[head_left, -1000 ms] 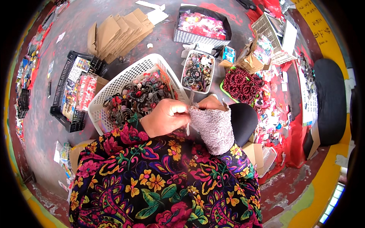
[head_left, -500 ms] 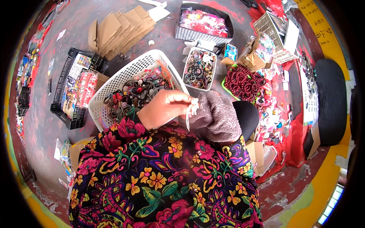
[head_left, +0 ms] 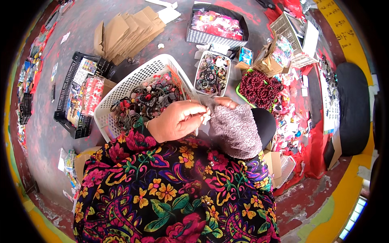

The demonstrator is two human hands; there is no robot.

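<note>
My left hand [head_left: 178,121] is closed around a small pale item with a thin dangling piece, held in front of my chest. My right hand [head_left: 224,103], mostly covered by a grey knitted sleeve, meets it at the fingertips and pinches the same small item. Both hands hover just in front of a white plastic basket [head_left: 121,89] full of dark hair ties and small ornaments. What exactly the item is cannot be told.
A small clear tray of hair ties [head_left: 212,74] and a green tray of dark red beads [head_left: 259,87] lie beyond the hands. Cardboard sheets [head_left: 125,30], a black crate of packets [head_left: 81,95] and a grey basket [head_left: 216,24] surround them on the floor.
Both hands have lifted and come closer to the camera, staying joined on the small item. The view has shifted slightly.
</note>
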